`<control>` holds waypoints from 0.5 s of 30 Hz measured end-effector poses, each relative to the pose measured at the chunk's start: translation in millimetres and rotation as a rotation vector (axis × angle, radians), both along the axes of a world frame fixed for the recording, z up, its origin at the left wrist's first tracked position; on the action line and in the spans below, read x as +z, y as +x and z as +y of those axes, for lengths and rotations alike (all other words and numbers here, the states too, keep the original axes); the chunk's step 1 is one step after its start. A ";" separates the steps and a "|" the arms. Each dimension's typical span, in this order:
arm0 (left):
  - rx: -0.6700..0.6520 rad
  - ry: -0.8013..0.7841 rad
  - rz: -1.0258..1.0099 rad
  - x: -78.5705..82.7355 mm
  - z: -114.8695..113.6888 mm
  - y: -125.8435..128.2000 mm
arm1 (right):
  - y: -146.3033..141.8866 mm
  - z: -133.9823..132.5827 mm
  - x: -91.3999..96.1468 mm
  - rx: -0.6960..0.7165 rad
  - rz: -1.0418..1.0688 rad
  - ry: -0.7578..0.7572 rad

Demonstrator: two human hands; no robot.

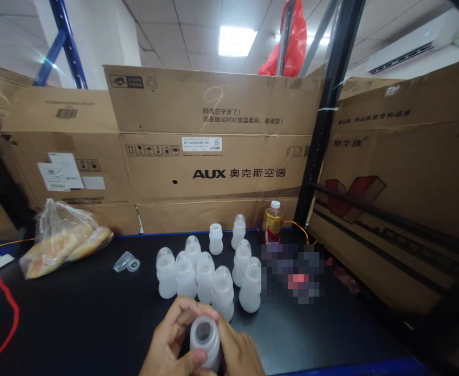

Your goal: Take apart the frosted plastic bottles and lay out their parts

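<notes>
Near the front edge of the dark table I hold a whitish translucent baby bottle (pixel 210 354) upright, its round mouth uncovered and facing up. My left hand (pixel 169 342) wraps around its left side, with the thumb on the front near the neck. Against the other side rests my right hand (pixel 239 347), its fingers curled round behind the bottle. Just beyond my hands stand several similar bottles (pixel 223 292) with clear domed caps. One bottle (pixel 215 240) at the back has no cap. A clear cap (pixel 123 261) and a small ring-shaped piece (pixel 134 265) lie to the left.
A clear bag of bread (pixel 65 243) sits at the left. A drink bottle (pixel 272 224) stands at the back right, beside a blurred-out patch. Cardboard panels (pixel 221 183) wall off the back and right, with a dark metal post (pixel 327 109) between. Red cord (pixel 12 308) hangs at the left.
</notes>
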State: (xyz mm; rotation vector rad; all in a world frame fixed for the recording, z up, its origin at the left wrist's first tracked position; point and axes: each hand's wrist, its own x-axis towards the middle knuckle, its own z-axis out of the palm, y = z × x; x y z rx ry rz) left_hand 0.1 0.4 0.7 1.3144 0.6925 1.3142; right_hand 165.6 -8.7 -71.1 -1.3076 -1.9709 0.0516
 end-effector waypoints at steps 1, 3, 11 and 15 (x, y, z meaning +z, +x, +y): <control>-0.034 -0.015 -0.011 1.0 0.2 0.2 | 0.3 0.8 0.6 0.026 0.013 -0.016; -0.076 -0.030 -0.004 3.7 -0.5 0.2 | 0.5 1.8 4.1 0.074 0.046 -0.048; 0.065 0.029 0.163 11.4 -13.7 6.8 | -3.4 -8.5 22.8 0.118 0.166 -0.147; 0.185 0.078 0.260 17.9 -11.6 21.3 | -10.0 -14.9 18.4 0.061 0.175 -0.187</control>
